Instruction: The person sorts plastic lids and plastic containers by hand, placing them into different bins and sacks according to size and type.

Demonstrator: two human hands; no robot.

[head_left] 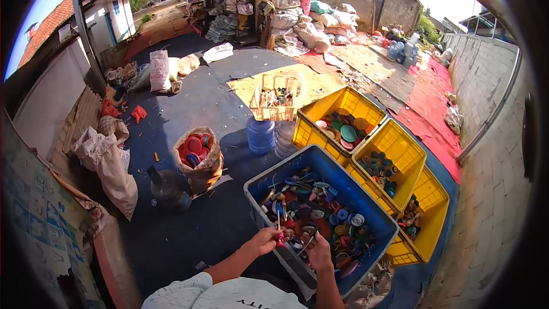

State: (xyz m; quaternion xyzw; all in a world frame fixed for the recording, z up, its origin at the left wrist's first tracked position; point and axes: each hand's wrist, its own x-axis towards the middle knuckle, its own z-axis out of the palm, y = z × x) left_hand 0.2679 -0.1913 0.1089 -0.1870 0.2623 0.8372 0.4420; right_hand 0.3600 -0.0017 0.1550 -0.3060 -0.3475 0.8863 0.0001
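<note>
A large blue bin stands right in front of me, filled with mixed plastic caps and small plastic scraps in many colours. Over its near left edge, my left hand is closed on a thin stick-like piece, white above and pink at the fingers. My right hand is over the near side of the bin, fingers pinched on a thin pale stick. Both pieces are too small to name exactly.
Yellow crates with sorted caps stand along the bin's right side. A sack of red lids and a clear water jug are to the left. Behind the bin, a pale basket rests on blue jugs. A block wall runs along the right.
</note>
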